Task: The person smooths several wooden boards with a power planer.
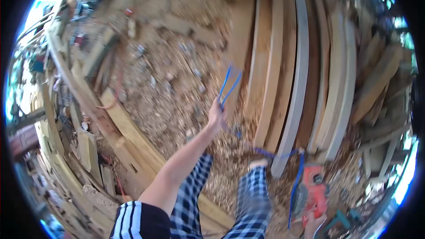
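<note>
My left hand (217,114) reaches forward over the shavings, its fingers closed around a blue cord (229,89). Two strands of the cord stick out beyond the fist, their far end blurred. At the lower right, my right hand (313,223) grips the handle of a red power tool (313,188) that looks like an electric planer, with a round dark knob on top. Beside the planer runs a blue power cable (295,186), which also crosses the near ends of the boards. Whether it joins the cord in my left hand cannot be made out.
Several long curved timbers (301,71) lie side by side on the right. Wood shavings (164,84) cover the ground. A notched beam (126,150) and stacked offcuts lie left. A teal tool (343,220) is at lower right. My checked trouser legs (254,199) show below.
</note>
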`<state>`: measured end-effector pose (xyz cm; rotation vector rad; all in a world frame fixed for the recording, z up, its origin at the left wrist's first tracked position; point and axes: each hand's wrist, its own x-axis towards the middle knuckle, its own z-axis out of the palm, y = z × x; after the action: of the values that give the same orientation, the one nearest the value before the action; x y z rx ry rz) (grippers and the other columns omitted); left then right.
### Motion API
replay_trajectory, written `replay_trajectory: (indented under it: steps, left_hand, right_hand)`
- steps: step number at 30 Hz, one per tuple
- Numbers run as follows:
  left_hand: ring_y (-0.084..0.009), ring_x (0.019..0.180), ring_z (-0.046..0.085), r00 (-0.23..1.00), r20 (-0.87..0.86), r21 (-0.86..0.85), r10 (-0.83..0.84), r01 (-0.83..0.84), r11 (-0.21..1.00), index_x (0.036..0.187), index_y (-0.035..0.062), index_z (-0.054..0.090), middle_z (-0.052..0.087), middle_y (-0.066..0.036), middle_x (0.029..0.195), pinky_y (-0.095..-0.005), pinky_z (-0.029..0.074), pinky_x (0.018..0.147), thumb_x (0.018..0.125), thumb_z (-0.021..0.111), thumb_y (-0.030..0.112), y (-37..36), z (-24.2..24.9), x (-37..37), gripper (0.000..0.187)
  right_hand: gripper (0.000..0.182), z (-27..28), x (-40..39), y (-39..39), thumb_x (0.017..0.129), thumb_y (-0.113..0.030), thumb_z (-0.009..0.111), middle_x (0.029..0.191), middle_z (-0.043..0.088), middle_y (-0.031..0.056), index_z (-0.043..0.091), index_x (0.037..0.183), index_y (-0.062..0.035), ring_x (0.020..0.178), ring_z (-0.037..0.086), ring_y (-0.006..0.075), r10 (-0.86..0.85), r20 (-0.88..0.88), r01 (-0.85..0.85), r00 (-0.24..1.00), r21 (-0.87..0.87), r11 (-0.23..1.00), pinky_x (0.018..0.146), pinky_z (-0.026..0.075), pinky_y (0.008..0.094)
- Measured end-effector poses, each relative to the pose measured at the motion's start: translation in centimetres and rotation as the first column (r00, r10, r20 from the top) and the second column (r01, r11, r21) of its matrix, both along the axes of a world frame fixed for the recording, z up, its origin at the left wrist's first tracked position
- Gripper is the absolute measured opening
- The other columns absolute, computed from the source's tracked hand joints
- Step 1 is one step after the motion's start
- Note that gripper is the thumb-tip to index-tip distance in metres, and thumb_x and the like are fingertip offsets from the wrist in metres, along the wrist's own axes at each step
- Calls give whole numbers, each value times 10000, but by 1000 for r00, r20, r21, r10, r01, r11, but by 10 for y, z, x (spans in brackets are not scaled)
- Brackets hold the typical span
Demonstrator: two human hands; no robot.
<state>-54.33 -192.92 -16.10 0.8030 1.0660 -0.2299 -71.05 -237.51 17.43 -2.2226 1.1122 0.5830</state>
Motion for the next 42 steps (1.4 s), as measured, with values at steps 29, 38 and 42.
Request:
replay_trajectory:
  steps: [29, 38, 42]
  left_hand:
    - [-91, 341, 293, 551, -478, 222, 684, -677, 702, 679, 122, 486, 321, 49, 467, -274, 232, 349, 911, 496, 377, 469, 329, -341, 345]
    - [-76, 352, 274, 602, -291, 160, 744, -736, 658, 737, 112, 499, 321, 58, 481, -252, 219, 347, 949, 436, 396, 586, 304, -172, 360]
    - [-83, 332, 279, 578, -151, 232, 802, -768, 597, 695, 143, 482, 326, 60, 462, -246, 212, 337, 917, 502, 419, 718, 332, -77, 355]
  right_hand:
    - [334, -19, 274, 587, 705, -141, 625, 752, 647, 143, 591, 970, 60, 672, 651, 227, 543, -148, -548, 826, 9, 836, 602, 520, 352]
    - [297, 34, 472, 876, 648, -211, 646, 694, 649, 165, 663, 887, -35, 682, 649, 317, 781, 546, -860, 304, -195, 471, 671, 508, 411]
    - [303, 58, 569, 1008, 639, -144, 637, 769, 655, 127, 652, 921, -33, 757, 641, 291, 783, 575, -899, 238, -173, 401, 727, 495, 387]
